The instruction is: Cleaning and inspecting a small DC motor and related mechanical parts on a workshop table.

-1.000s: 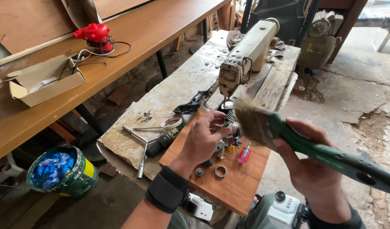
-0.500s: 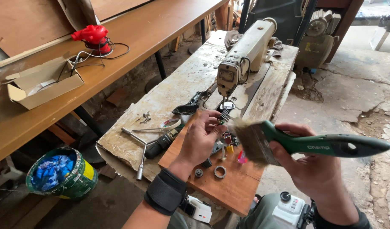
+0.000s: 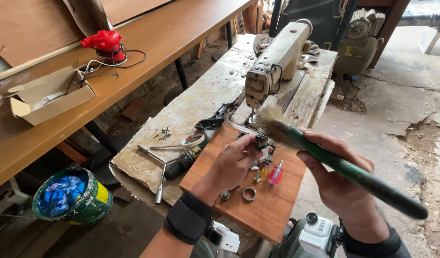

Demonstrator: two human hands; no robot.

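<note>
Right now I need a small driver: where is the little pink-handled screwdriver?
In the head view, the pink-handled screwdriver lies on the wooden board, just below the left hand and left of the right hand, above a metal ring.

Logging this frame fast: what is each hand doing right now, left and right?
Left hand: closed on a small metal part, held above the wooden board.
Right hand: closed around the green-handled brush, bristles by the part.
</note>
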